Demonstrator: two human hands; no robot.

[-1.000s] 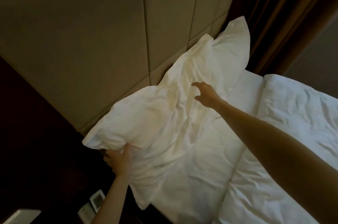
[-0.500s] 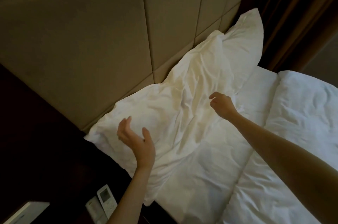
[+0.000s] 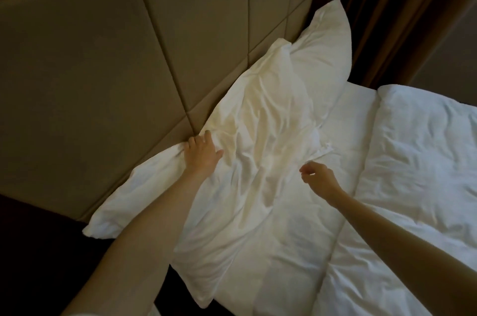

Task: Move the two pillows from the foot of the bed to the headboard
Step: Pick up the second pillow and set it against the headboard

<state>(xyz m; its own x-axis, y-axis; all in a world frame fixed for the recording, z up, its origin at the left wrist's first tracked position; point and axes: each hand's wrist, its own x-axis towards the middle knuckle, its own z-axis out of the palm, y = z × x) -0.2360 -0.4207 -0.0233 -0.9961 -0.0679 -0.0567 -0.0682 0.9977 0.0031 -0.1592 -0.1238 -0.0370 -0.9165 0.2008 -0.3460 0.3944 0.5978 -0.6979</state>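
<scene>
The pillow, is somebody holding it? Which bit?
The left hand presses on the near pillow at its top edge by the headboard, not clearly gripping. The right hand pinches nothing clear.

Two white, creased pillows lean against the headboard [image 3: 103, 70]. The near pillow [image 3: 245, 161] lies slumped and crumpled; the far pillow [image 3: 322, 57] stands more upright behind it, partly overlapped by it.

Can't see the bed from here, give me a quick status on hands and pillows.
Left hand flat on near pillow, pressing. Right hand loosely curled, holding nothing. Both pillows, far pillow included, against headboard. Nothing in the way.
</scene>
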